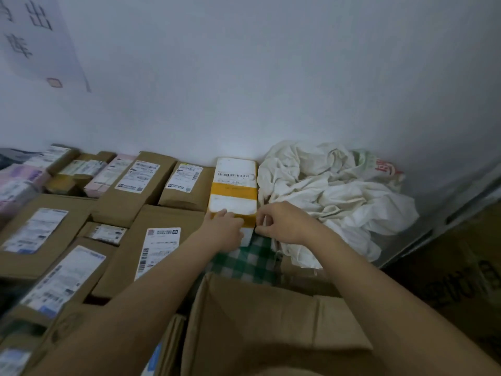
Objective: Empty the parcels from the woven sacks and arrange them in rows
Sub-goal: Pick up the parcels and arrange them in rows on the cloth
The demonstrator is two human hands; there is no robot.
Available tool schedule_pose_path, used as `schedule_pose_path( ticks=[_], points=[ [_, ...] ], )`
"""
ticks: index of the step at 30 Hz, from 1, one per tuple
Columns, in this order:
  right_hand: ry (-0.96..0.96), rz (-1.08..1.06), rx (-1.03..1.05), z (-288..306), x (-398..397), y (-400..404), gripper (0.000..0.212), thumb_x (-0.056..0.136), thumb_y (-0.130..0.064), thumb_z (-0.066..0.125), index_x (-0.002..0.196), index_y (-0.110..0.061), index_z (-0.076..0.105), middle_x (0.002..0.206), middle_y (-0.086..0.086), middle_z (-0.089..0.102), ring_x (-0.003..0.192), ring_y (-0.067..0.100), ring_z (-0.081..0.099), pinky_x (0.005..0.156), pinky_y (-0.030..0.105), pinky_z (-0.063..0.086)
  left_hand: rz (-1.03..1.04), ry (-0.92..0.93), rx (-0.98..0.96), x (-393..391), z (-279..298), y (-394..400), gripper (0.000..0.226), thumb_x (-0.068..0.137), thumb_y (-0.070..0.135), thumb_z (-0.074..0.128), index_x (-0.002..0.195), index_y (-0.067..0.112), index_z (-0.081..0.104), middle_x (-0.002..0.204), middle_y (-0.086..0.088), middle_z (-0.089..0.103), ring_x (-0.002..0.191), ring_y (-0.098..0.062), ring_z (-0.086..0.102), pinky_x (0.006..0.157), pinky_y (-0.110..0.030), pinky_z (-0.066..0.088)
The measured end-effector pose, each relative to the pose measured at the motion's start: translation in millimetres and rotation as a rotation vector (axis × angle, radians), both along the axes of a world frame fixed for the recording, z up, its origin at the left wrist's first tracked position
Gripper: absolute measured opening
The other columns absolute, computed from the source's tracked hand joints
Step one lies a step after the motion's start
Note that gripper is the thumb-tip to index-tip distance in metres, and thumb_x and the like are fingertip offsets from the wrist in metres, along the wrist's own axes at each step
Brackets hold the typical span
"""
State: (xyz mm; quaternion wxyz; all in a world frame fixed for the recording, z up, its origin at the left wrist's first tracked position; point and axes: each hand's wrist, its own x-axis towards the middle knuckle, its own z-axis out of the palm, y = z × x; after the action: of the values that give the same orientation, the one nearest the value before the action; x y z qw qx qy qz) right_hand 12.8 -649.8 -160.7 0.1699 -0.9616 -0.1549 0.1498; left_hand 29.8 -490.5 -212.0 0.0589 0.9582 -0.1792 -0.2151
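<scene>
So the biggest thing here is the white wall (271,77), straight past both hands, with a paper sign (35,36) stuck on it way off up and to the left. Nearer than the hands, right under the forearms, there's an open cardboard box (271,321) with its flaps up. Just right of the right hand and touching the wall sits a crumpled pile of white woven sacks (333,196), one with red print on it. Left of the left hand, brown cardboard parcels (151,183) with shipping labels lie flat in rows, packed edge to edge, running out to the left edge of the view. Right under the hands you can see a bit of green checked cloth (249,261).

The white parcel (234,185) with yellow tape bands and a barcode label is directly ahead of both hands, far end against the wall, at the right end of the back row, just beside the sacks. The left hand (225,230) rests on its near left corner, fingers curled round the edge. The right hand (282,222) is at the near right corner, fingers bent in a pinch on that edge.
</scene>
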Motion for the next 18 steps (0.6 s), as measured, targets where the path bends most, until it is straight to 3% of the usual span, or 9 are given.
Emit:
schedule_pose_path(
  ticks=[5,8,12,15,18],
  points=[
    [0.259,-0.018,-0.163,-4.6,-51.0,-37.3,0.034,0.086,-0.046,0.066,0.109,-0.021,0.067,0.105,-0.004,0.064,0.095,0.015,0.059,0.086,0.033,0.051,-0.007,0.128,0.006,-49.1,11.0,-18.7,0.036,0.101,0.034,0.031,0.129,0.020,0.049,0.140,-0.005,0.044,0.136,-0.027,0.032,0.112,-0.058,0.013],
    [0.355,0.004,-0.215,-15.5,-89.6,-55.7,0.054,0.087,-0.050,0.063,0.132,-0.023,0.054,0.127,-0.003,0.057,0.112,0.017,0.055,0.095,0.033,0.045,0.055,0.074,-0.018,-87.0,7.5,-32.0,0.046,0.101,0.037,0.035,0.143,0.020,0.036,0.153,-0.008,0.026,0.145,-0.028,0.013,0.115,-0.059,0.004],
    [0.299,0.071,-0.301,-34.7,-116.1,-65.3,0.044,0.093,-0.040,0.058,0.131,-0.021,0.050,0.122,0.003,0.056,0.106,0.020,0.054,0.080,0.029,0.039,0.136,-0.025,-0.018,-125.1,8.4,-39.7,0.055,0.101,0.037,0.039,0.150,0.020,0.022,0.159,-0.013,0.004,0.147,-0.031,-0.005,0.117,-0.056,0.000],
    [0.246,0.056,-0.226,-39.3,-128.4,-69.6,0.040,0.092,-0.036,0.059,0.128,-0.019,0.052,0.125,0.006,0.056,0.108,0.022,0.054,0.079,0.031,0.039,0.189,-0.030,-0.018,-155.1,8.0,-39.6,0.055,0.100,0.037,0.041,0.149,0.022,0.022,0.160,-0.012,-0.002,0.146,-0.033,-0.007,0.117,-0.057,-0.001],
    [0.194,0.105,-0.280,-34.2,-136.2,-67.5,0.041,0.091,-0.038,0.061,0.127,-0.018,0.052,0.126,0.006,0.055,0.110,0.024,0.053,0.079,0.030,0.038,0.212,-0.043,-0.033,-183.1,8.6,-36.5,0.055,0.099,0.039,0.040,0.149,0.025,0.022,0.160,-0.011,-0.003,0.146,-0.032,-0.009,0.116,-0.058,-0.001]
  ],
)
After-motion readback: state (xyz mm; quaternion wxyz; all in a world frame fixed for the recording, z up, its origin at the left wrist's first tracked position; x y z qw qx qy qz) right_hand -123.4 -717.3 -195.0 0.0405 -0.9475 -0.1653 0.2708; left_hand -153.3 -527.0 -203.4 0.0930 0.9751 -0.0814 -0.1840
